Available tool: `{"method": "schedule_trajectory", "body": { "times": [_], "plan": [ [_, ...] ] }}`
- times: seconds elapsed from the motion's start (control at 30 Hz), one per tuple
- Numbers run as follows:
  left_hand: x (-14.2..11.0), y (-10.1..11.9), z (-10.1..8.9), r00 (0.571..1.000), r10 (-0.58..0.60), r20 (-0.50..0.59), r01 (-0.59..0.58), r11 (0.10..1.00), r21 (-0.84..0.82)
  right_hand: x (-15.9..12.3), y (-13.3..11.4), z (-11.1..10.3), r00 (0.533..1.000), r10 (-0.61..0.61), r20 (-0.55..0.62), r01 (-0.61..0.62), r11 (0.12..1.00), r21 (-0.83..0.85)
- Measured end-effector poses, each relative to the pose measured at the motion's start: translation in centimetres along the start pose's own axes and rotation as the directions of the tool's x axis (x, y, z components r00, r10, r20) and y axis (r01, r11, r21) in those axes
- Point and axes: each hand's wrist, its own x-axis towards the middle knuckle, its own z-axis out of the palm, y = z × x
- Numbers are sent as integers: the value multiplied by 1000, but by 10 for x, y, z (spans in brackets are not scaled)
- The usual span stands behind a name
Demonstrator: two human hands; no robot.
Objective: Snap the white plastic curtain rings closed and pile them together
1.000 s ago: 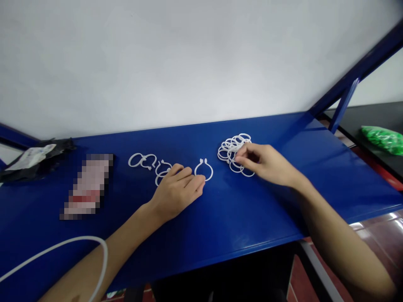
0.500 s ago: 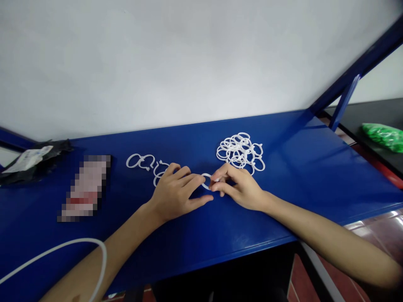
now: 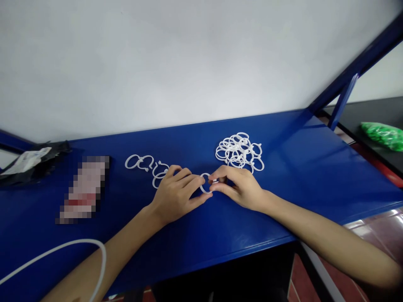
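Between my hands, above the blue table [image 3: 189,264], is a white plastic ring [image 3: 202,187], like a shower curtain ring. My right hand [image 3: 241,188] pinches its right side, where a small clasp part shows between thumb and fingers. The ring's left side is held by my left hand [image 3: 178,191], thumb below and fingers above. Just beyond my left hand lie several loose white rings [image 3: 132,161], some of them unclasped. A heap of white rings [image 3: 237,151] sits behind my right hand.
At the left lie a blurred-out flat object [image 3: 86,184] and a black plastic package [image 3: 40,157] with a white label. A white cable [image 3: 78,240] curves over my left forearm. Blue frame bars [image 3: 344,100] stand at the right, with a green bag [image 3: 384,136] on a black surface beyond.
My left thumb and fingers have closed onto the ring's left side. The right hand keeps its pinch on the ring, its fingers slightly shifted.
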Motion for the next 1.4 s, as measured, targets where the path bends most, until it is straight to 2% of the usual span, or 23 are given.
{"method": "schedule_trajectory", "body": {
  "times": [0.2,0.33,0.4,0.47,0.53,0.6,0.7,0.87,1.03,1.27,1.4],
  "plan": [
    [0,0,0,999,18,32,-17,1000,-23,-1,-2,-1,998,-56,20,55,997,49],
    [0,-7,-2,1000,5,-1,-5,999,-42,4,-3,-12,999,-41,-10,40,999,-18],
    [0,-15,-5,998,-61,-6,61,998,31,9,0,-25,994,-2,-106,-11,991,-130],
    [0,-24,-9,985,-169,36,159,969,190,16,6,-42,963,62,-263,-138,950,-280],
    [-1,-31,-13,950,-289,120,227,900,373,21,17,-62,898,90,-430,-285,864,-415],
    [-3,-35,-17,903,-377,204,237,835,496,23,28,-80,863,76,-499,-377,754,-538],
    [-7,-35,-18,876,-390,285,186,817,546,20,44,-97,870,94,-484,-416,665,-620],
    [-10,-33,-13,894,-326,308,128,844,521,13,63,-99,924,186,-334,-371,646,-667],
    [-11,-33,-16,869,-349,350,151,862,484,13,67,-100,929,271,-251,-369,648,-666],
    [-10,-28,-24,812,-335,479,102,888,448,20,48,-101,896,184,-404,-408,701,-584],
    [-8,-30,-24,809,-332,484,114,898,426,21,42,-98,888,185,-421,-421,696,-581]
  ]
}}
